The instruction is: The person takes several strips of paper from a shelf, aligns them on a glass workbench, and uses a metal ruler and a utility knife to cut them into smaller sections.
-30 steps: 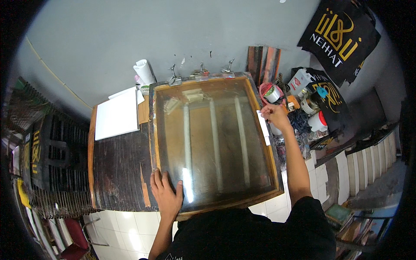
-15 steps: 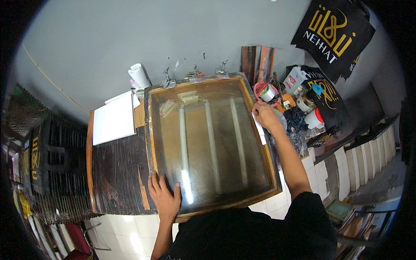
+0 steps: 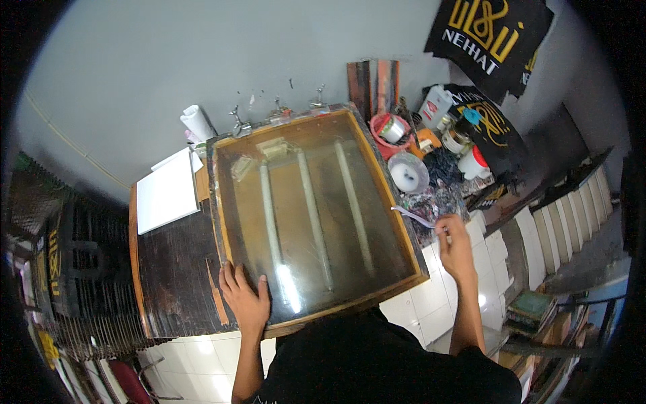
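left hand [image 3: 245, 303]: stays flat, fingers spread on the near-left corner of the big wooden-framed mesh screen [image 3: 311, 209]
right hand [image 3: 455, 246]: has left the frame's far edge, now pinching a thin white spatula [image 3: 416, 217] over the paint-spattered bench [image 3: 441, 195]
screen: hasn't moved, so it looks ready for ink

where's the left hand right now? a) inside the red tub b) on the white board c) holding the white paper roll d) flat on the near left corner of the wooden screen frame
d: the left hand lies spread on the near left corner of the wooden screen frame, while the right hand holds a thin pale strip off the frame's right side.
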Available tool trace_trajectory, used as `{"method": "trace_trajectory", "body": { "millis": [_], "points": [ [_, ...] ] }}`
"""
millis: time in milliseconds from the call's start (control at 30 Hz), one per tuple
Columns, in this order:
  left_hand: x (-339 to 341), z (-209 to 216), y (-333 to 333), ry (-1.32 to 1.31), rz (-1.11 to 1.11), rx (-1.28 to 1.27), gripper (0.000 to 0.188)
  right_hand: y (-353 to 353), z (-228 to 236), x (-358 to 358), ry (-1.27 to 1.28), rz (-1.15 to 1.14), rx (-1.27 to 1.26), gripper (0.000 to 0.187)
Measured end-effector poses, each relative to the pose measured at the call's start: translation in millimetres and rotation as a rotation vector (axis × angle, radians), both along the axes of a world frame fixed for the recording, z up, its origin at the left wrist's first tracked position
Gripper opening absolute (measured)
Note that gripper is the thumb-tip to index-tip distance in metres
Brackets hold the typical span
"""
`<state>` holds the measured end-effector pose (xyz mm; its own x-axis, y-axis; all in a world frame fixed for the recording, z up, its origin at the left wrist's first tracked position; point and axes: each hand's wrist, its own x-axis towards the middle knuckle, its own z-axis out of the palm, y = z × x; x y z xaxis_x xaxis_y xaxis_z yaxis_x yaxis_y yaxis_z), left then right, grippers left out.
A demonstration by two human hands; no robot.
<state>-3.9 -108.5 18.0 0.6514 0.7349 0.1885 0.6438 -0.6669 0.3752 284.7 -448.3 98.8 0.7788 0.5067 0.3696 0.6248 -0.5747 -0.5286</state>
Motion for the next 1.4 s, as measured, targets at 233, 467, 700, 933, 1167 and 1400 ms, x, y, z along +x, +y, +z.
{"method": "trace_trajectory", "body": {
  "millis": [233,467,700,933,1167,1400],
  "points": [
    [-0.8,-5.7,-0.3,0.009,-0.024,0.023,0.06,-88.9,25.2,-11.3,0.261,-0.456,0.499,0.016],
    [0.5,-4.2,-3.2,0.016,-0.033,0.035,0.057,-115.4,-21.1,-1.9,0.293,-0.626,0.356,0.017],
    [2.0,-5.2,-4.0,0.036,-0.008,0.05,0.056,-130.0,-69.2,62.0,0.469,-0.576,0.508,0.019],
    [5.5,-4.1,-6.1,0.012,0.034,0.029,0.058,-131.7,-134.0,153.0,0.688,-0.566,0.62,0.026],
    [5.9,-8.6,-4.8,-0.036,0.056,0.007,0.057,-157.0,-212.3,239.0,0.626,-0.481,0.409,0.02],
    [5.0,-3.7,-3.9,-0.006,0.112,0.011,0.056,-162.0,-265.5,272.2,0.34,-0.452,0.19,0.027]
  ]
}}
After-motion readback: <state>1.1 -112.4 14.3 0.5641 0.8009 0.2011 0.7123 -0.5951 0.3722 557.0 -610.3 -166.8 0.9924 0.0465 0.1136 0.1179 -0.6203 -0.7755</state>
